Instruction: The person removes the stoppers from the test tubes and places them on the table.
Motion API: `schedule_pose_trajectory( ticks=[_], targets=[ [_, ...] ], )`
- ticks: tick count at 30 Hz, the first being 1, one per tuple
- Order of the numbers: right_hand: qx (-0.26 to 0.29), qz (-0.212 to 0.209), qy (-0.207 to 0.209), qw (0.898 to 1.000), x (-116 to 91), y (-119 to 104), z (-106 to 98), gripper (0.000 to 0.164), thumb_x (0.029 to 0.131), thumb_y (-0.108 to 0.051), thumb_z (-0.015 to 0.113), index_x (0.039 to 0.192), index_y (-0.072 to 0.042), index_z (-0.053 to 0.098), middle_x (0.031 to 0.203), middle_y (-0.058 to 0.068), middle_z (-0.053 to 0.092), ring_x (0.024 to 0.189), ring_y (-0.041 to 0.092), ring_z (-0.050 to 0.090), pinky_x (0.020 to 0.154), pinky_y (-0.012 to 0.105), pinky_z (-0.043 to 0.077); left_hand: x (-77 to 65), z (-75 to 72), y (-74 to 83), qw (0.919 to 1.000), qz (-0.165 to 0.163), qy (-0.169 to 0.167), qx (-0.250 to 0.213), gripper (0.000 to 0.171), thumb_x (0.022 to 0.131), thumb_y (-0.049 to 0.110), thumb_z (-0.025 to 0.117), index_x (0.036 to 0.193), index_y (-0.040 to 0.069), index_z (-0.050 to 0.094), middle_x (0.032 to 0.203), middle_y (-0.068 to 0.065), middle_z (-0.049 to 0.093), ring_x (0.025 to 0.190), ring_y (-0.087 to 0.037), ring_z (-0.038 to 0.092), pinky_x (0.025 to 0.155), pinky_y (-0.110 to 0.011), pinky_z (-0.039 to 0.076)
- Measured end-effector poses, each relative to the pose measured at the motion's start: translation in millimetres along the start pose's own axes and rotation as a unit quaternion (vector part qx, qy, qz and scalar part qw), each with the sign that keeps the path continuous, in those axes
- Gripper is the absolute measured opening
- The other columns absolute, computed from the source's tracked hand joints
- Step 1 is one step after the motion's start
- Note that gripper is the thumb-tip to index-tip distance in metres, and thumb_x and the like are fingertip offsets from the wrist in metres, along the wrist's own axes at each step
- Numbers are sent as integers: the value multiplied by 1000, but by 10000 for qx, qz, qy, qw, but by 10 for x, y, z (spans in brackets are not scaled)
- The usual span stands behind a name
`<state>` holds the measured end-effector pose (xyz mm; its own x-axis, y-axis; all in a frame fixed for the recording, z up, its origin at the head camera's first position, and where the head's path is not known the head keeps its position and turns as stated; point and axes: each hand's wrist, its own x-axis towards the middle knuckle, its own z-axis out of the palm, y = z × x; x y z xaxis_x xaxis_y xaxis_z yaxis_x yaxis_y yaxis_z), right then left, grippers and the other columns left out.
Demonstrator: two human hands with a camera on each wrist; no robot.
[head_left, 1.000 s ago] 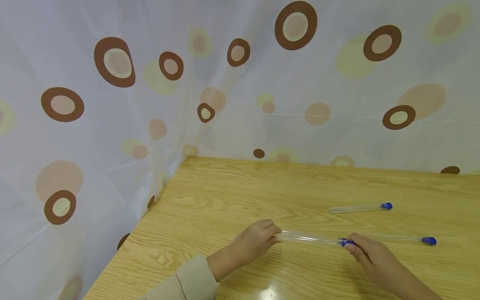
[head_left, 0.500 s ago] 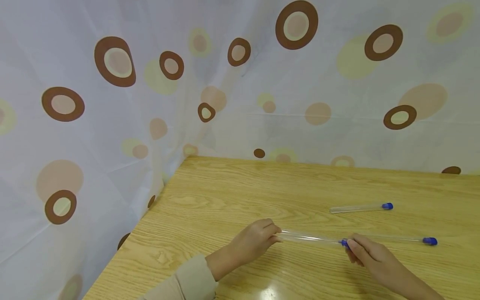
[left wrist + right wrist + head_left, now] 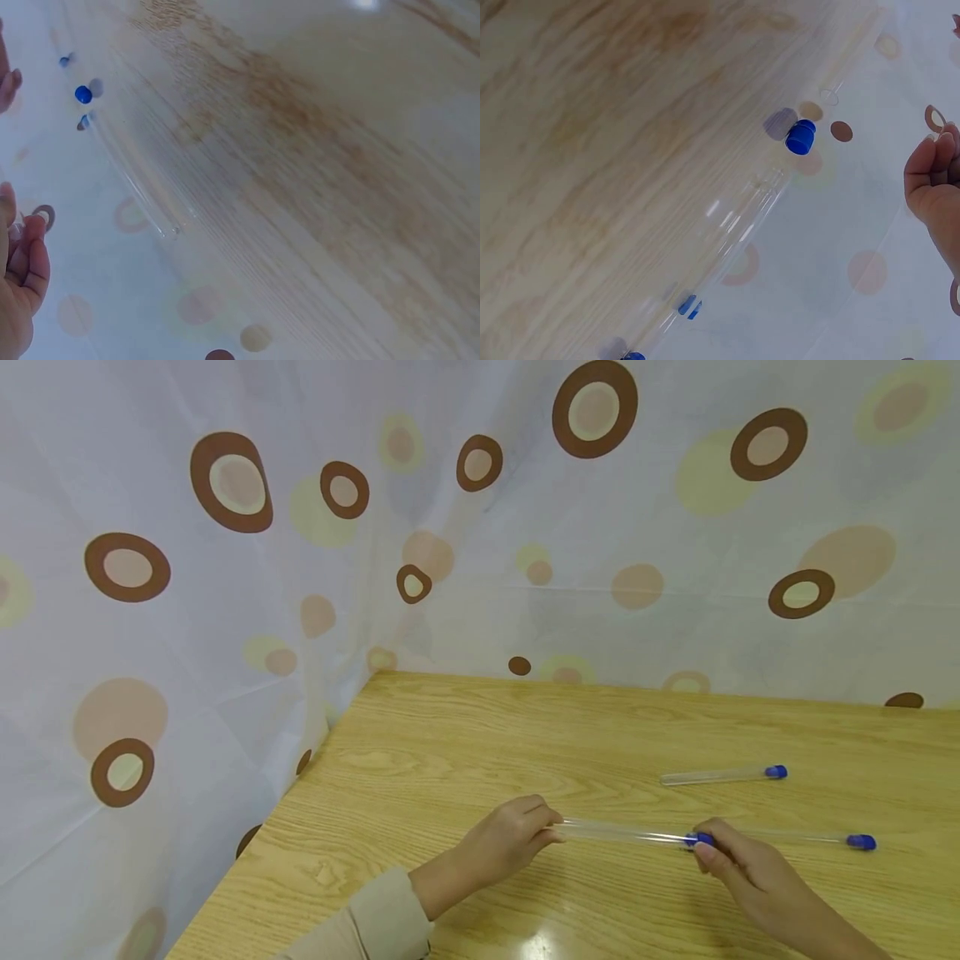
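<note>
My left hand (image 3: 506, 839) pinches the left end of a clear test tube (image 3: 622, 832), which is held nearly level over the table. At the tube's right end sits a blue cap (image 3: 698, 839), between the thumb and fingers of my right hand (image 3: 750, 872). Part of the cap is hidden by those fingers. Beyond my right hand lies another clear test tube (image 3: 795, 837) with a blue cap (image 3: 861, 842), its left end hidden behind the hand. Farther back rests a third capped tube (image 3: 712, 777).
A wood-grain table (image 3: 450, 735) spreads under both hands. Behind it and along its left side hangs a pale curtain (image 3: 562, 527) printed with brown, pink and yellow circles.
The fingers of my right hand have shifted on the blue cap, and more of the cap shows now. My left hand stays at the tube's other end.
</note>
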<state>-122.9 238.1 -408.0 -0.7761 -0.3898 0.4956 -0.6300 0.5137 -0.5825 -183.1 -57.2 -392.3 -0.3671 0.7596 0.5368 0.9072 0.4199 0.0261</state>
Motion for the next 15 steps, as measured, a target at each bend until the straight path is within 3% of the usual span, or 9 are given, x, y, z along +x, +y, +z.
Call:
schedule_pose_trajectory(
  ticks=[3, 7, 15],
  targets=[
    [425, -62, -227, 9988, 2, 20, -15, 28, 95, 11, 36, 87, -13, 47, 70, -6, 40, 55, 3, 37, 43, 19, 30, -12, 1, 1, 10000, -34, 19, 5, 13, 86, 15, 64, 92, 3, 65, 82, -2, 63, 68, -4, 56, 65, -2, 44],
    [564, -36, -391, 9976, -13, 35, -34, 28, 95, 12, 34, 87, -13, 47, 69, -4, 40, 57, 5, 39, 44, 20, 30, -27, 7, 0, 10000, -76, -5, -19, 13, 85, 14, 66, 91, 2, 65, 81, -2, 63, 68, -5, 58, 66, -1, 44],
    [148, 276, -525, 9981, -40, 43, -64, 16, 97, 4, 38, 96, -9, 47, 73, -11, 41, 59, 2, 40, 46, 19, 31, -24, 10, 12, 9998, -157, -133, -66, 15, 86, 15, 65, 93, 2, 65, 82, -2, 64, 68, -5, 58, 65, -1, 44]
  ],
)
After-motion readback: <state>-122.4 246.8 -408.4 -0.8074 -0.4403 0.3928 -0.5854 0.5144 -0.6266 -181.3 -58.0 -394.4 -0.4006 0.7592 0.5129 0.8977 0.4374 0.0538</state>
